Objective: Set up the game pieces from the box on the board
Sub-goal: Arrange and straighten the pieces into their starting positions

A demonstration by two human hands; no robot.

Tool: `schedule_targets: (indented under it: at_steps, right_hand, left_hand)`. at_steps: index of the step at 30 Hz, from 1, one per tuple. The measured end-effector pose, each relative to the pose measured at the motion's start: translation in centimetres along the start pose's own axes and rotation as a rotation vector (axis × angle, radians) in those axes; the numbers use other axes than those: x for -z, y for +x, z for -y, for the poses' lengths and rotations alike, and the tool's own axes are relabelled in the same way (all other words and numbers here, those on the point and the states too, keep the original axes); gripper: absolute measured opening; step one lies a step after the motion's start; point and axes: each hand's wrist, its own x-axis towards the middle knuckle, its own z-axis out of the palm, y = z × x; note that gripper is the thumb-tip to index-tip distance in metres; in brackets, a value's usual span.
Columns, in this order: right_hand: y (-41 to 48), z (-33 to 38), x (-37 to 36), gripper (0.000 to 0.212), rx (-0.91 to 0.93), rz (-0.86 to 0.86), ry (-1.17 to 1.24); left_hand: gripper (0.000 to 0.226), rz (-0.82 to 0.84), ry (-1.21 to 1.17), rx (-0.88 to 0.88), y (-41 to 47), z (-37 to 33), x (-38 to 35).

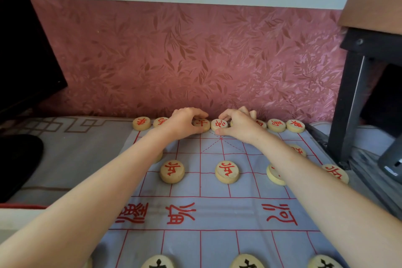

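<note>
Far row of board (217,213), set-up nearly done.
- **Hands:** left hand (185,121) fingers curled, pinching piece (201,123). Right hand (239,125) pinching centre piece (218,123) just beside it.
- **Step:** seat each on own crossing, glyph up.
- **Hazards:** wall (195,61) close behind row. Forearms overhang pawns (227,171), so lift clear.
- **Box:** not in view.
</note>
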Motion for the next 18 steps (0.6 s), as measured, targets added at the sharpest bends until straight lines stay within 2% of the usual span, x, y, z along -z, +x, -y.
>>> schedule_targets:
  at_steps: [9, 18]
  right_hand:
    - [-0.9, 0.9, 0.2, 0.046, 0.019, -0.066, -0.029]
    - [-1.7, 1.6, 0.8, 0.048, 0.033, -0.046, -0.041]
  left_hand:
    - [0.043, -0.010, -0.010, 0.007, -0.1, 0.1, -0.1]
    - [0.042, -0.009, -0.009, 0.009, -0.2, 0.0, -0.1]
